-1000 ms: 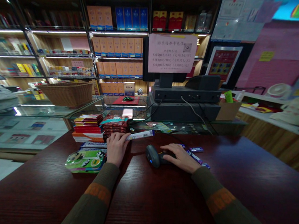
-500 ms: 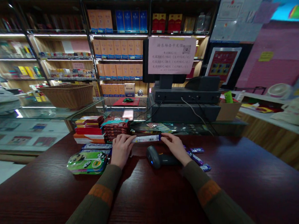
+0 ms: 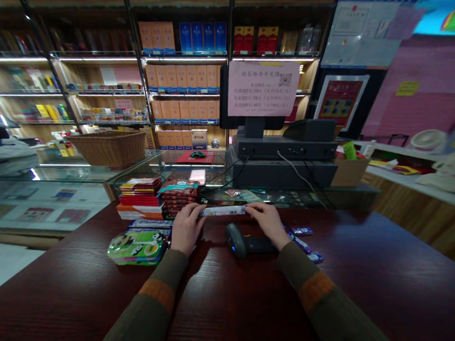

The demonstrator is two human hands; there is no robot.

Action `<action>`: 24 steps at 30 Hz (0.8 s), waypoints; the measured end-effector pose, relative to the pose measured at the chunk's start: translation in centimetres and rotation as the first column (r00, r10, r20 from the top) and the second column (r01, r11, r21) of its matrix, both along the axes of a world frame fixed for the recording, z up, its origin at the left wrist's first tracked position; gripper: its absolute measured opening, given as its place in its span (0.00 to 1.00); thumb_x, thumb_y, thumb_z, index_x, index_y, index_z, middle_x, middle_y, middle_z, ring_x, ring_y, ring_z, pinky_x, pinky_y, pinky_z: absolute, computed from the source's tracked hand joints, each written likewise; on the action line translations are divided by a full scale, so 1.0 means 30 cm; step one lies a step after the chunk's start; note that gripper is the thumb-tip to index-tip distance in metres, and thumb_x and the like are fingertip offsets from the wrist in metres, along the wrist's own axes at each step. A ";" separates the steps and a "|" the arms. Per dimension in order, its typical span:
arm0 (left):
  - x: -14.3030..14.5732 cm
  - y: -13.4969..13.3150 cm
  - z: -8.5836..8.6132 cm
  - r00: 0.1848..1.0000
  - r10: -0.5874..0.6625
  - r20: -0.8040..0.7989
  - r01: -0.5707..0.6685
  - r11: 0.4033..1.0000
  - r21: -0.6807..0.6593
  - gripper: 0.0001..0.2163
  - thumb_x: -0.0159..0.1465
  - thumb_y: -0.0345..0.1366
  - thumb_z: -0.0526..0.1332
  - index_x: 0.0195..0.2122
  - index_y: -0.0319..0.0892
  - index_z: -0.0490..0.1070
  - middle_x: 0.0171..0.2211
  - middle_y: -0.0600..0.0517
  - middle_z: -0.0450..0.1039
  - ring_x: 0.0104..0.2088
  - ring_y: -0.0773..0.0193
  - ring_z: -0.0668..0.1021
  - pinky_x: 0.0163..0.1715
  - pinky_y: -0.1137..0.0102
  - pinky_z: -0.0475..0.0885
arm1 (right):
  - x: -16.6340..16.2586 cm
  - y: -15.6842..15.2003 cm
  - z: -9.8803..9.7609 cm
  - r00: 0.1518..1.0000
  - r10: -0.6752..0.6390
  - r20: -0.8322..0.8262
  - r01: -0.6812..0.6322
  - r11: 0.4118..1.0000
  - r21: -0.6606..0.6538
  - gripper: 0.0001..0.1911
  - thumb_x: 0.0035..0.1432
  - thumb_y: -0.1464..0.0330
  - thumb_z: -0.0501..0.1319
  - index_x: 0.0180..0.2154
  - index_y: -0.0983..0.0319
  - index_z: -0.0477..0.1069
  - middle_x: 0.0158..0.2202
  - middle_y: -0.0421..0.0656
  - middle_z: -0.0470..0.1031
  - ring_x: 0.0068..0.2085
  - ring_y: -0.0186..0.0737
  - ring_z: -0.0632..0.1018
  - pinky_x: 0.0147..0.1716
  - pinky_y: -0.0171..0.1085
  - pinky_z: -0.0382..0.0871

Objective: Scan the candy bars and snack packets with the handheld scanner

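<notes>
My left hand (image 3: pixel 186 227) and my right hand (image 3: pixel 267 220) pinch the two ends of a long thin white-and-blue packet (image 3: pixel 223 211), held level just above the dark wooden counter (image 3: pixel 236 294). A black barcode scanner (image 3: pixel 241 241) lies on the counter below the packet, just left of my right wrist. Several small purple packets (image 3: pixel 303 241) are strewn to the right of my right hand. Left of my left hand lie a green panda-printed pack (image 3: pixel 138 246) and flat blue-and-white packets (image 3: pixel 149 225).
Stacks of red and orange packets (image 3: pixel 140 198) and dark red ones (image 3: pixel 180 194) stand at the counter's far edge. Behind are a glass case (image 3: pixel 57 193), a wicker basket (image 3: pixel 111 147), a till with a pink notice (image 3: pixel 263 87), and shelves of boxes (image 3: pixel 184 85).
One second ago my right hand lay on the scanner; it let go and took hold of the packet's right end. Both hands now hold the packet, raised slightly.
</notes>
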State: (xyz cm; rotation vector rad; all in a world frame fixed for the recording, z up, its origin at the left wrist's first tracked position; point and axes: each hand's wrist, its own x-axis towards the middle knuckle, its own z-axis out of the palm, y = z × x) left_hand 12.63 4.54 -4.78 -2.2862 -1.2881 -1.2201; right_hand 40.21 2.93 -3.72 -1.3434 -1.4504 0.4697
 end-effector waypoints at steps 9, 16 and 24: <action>-0.022 0.012 0.029 1.000 -0.005 0.003 0.006 0.995 -0.101 0.14 0.66 0.38 0.64 0.53 0.49 0.73 0.44 0.50 0.74 0.43 0.59 0.79 0.45 0.67 0.74 | -0.023 -0.002 0.033 0.992 0.044 -0.115 -0.046 0.999 -0.020 0.17 0.53 0.54 0.65 0.35 0.60 0.81 0.29 0.43 0.81 0.33 0.45 0.79 0.37 0.40 0.70; -0.084 0.009 0.087 0.993 -0.106 -0.049 0.096 0.980 -0.175 0.16 0.67 0.39 0.61 0.57 0.51 0.71 0.46 0.51 0.74 0.45 0.59 0.79 0.47 0.68 0.74 | -0.068 0.003 0.059 0.989 0.011 -0.150 -0.010 1.000 0.009 0.16 0.52 0.55 0.65 0.33 0.60 0.81 0.29 0.42 0.82 0.31 0.42 0.79 0.37 0.40 0.72; -0.198 0.032 0.125 0.958 -0.283 0.049 0.286 0.925 -0.251 0.18 0.70 0.39 0.55 0.60 0.47 0.69 0.49 0.48 0.72 0.50 0.58 0.76 0.54 0.62 0.72 | -0.166 -0.017 0.105 0.983 0.062 -0.174 -0.061 0.998 0.011 0.17 0.52 0.56 0.64 0.33 0.62 0.81 0.29 0.44 0.82 0.30 0.42 0.79 0.35 0.38 0.72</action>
